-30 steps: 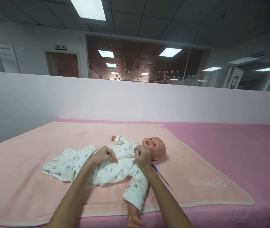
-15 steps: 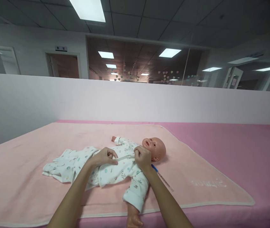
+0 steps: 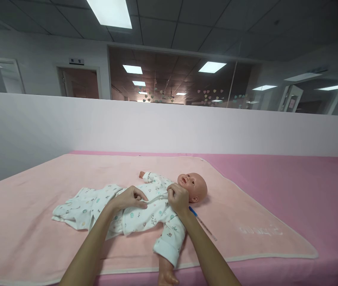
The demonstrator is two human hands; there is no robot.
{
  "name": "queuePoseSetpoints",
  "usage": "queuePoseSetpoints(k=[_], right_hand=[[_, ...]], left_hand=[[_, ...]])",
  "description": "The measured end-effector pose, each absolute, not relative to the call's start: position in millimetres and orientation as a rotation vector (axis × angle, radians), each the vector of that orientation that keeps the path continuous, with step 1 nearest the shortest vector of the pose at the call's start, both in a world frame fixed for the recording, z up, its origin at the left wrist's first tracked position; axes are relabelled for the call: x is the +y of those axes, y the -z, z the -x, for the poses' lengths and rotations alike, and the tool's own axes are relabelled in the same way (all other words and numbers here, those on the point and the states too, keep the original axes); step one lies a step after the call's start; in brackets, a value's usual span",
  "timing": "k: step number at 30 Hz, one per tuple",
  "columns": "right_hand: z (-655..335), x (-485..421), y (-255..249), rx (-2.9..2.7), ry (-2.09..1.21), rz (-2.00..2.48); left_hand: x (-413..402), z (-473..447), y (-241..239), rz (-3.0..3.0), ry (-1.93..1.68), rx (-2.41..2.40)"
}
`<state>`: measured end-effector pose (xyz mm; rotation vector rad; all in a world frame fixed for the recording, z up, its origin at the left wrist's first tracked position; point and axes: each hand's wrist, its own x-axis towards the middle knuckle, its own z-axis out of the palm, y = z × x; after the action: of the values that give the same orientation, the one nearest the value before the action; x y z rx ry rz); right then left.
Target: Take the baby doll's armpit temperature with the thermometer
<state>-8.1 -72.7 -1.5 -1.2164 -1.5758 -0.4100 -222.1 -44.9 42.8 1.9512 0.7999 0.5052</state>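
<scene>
A baby doll (image 3: 193,186) lies on its back on a pale pink blanket (image 3: 68,174), head to the right, dressed in a white printed romper (image 3: 145,212). My left hand (image 3: 129,198) pinches the front edge of the romper at the doll's belly. Up at the collar, just below the chin, my right hand (image 3: 178,199) is closed on the same edge. Between the two hands the fabric lies close against the chest. One bare doll hand (image 3: 167,276) sticks out of the near sleeve toward me.
A thin stick with a blue tip (image 3: 202,222) lies on the blanket beside my right forearm. The blanket covers a pink mattress (image 3: 306,186). A white partition wall (image 3: 157,127) runs along the far side.
The strip of fabric stretched between my hands a second ago now lies flatter on the doll's chest. Both hands have stayed nearly in place.
</scene>
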Motion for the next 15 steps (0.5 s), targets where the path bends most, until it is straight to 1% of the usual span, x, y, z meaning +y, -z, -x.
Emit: queuePoseSetpoints(k=[15], right_hand=[[8.3, -72.6, 1.9, -1.583, 0.397, 1.217]], left_hand=[[-45.9, 219.8, -43.3, -1.964, -0.508, 0.830]])
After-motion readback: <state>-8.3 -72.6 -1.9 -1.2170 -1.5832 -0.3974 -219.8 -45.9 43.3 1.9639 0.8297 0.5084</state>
